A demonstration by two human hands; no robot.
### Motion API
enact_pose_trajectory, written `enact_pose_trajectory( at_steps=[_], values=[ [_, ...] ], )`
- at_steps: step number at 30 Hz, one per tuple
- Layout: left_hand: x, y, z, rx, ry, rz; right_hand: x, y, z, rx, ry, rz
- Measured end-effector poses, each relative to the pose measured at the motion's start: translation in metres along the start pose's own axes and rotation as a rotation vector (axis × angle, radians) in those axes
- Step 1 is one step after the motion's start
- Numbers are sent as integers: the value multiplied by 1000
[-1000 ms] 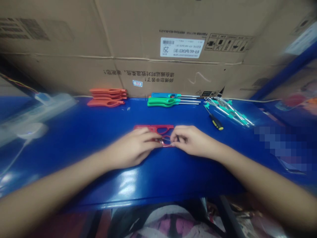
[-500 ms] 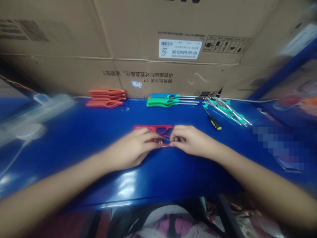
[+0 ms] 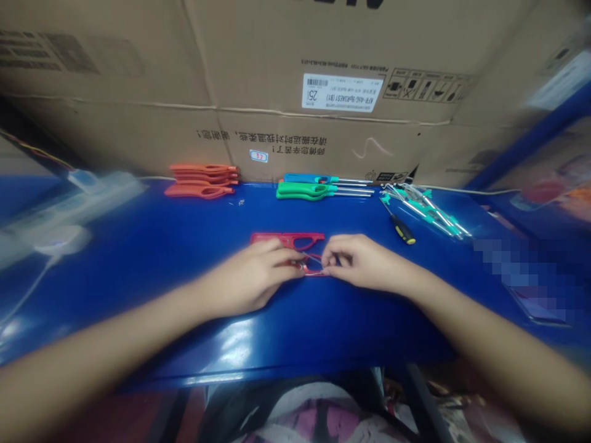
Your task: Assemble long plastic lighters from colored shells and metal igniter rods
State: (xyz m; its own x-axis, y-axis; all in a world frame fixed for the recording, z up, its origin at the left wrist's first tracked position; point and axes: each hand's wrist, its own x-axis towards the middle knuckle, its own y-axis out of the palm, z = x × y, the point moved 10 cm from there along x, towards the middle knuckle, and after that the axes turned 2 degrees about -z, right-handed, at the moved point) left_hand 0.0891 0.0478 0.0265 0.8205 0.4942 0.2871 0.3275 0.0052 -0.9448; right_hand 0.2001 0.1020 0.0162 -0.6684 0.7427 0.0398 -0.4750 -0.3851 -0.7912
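A red plastic lighter shell (image 3: 295, 239) lies flat on the blue table (image 3: 152, 252), right in front of me. My left hand (image 3: 252, 277) rests over its near edge, fingers curled and pressing on it. My right hand (image 3: 357, 261) meets it from the right, fingertips pinched on a small metal part at the shell's trigger loop (image 3: 313, 264). What that small part is stays too blurred to make out.
At the back stand stacked orange shells (image 3: 201, 178), green and blue long lighters (image 3: 314, 186), a heap of metal tubes with teal fittings (image 3: 427, 206) and a yellow-handled screwdriver (image 3: 401, 226). Large cardboard boxes (image 3: 295, 86) wall off the rear. A white power strip (image 3: 78, 197) lies left.
Both hands stay on the red shell; the fingertips shift only slightly. The view has drifted a little.
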Motion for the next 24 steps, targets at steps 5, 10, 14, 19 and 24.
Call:
enact_pose_trajectory(
  at_steps=[5, 10, 14, 19, 24],
  values=[
    [0, 0, 1, -2, -8, 11, -3, -2, -5, 29, 47, 34],
    [-1, 1, -1, 32, 15, 9, -6, -2, -8, 71, 90, 76],
    [-1, 2, -1, 60, 8, 13, -5, -5, 0, -9, 34, 42],
    [-1, 2, -2, 51, 5, 15, -8, -7, 2, -13, 19, 75],
    [-1, 2, -1, 44, -3, 7, -11, -15, -11, -41, 68, 83]
  ],
)
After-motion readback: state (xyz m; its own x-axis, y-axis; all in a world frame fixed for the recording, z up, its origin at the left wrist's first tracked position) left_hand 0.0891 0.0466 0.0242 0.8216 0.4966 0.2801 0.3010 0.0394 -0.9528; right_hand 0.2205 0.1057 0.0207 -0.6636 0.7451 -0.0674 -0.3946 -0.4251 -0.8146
